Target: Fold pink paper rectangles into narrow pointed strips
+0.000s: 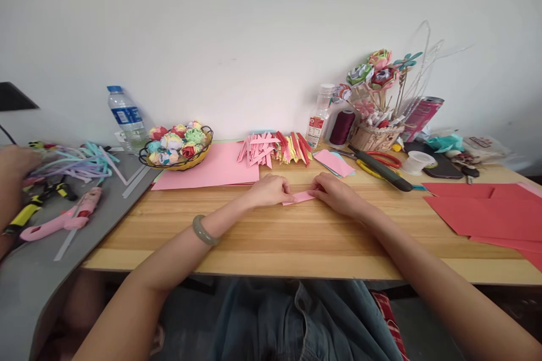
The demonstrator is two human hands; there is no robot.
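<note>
A small strip of pink paper [300,197] lies at the middle of the wooden table, between my two hands. My left hand [271,190] pinches its left end, thumb and fingers closed. At the other end my right hand [332,192] grips the strip the same way. Just beyond my hands is a pile of folded pink, red and yellow paper strips [275,148]. A small stack of pink paper pieces [334,162] sits behind my right hand, and large pink sheets [220,166] lie behind my left.
A basket of paper flowers [178,146] rests on the pink sheets. Scissors [379,167], thread [342,128] and a flower pot [376,136] stand to the right, near red sheets [495,208]. At left, another person's hand [19,163] is beside a pink glue gun [68,217].
</note>
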